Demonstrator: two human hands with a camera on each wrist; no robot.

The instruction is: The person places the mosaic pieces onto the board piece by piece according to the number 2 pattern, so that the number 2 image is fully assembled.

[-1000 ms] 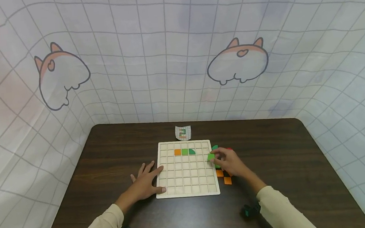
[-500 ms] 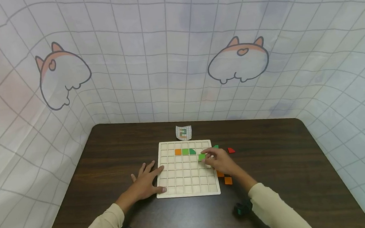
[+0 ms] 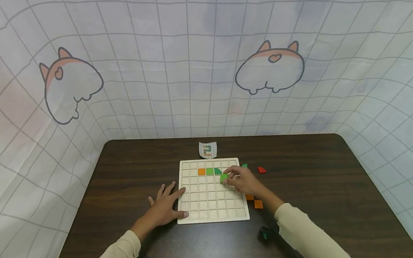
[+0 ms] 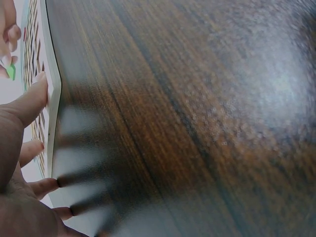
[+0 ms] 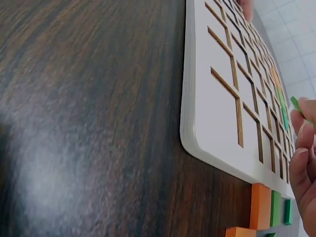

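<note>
**Light green tile (image 3: pixel 223 178) in my right grip (image 3: pixel 242 180), over the board (image 3: pixel 211 206)**

I pinch the light green tile between thumb and fingertips, almost closed, above the far right part of the board. Whether it touches the cells below, I cannot tell: my right wrist view gives only a tilted sliver of it, with my right grip cut off at the edge.

My left grip (image 3: pixel 163 208) is spread wide and holds nothing; thumb and forefinger rest on the board's left rim, the other fingers on the desk (image 3: pixel 129 178).

Just left of and beyond my tile, an orange square (image 3: pixel 201 172), a green square (image 3: pixel 209 171) and a dark green rounded piece (image 3: pixel 217 171) sit in a row. To the right, my right grip and wrist partly hide the loose tiles (image 5: pixel 260 206); a red piece (image 3: pixel 261 170) shows whole. The small card (image 3: pixel 207 150) has print too tiny to make out.
</note>
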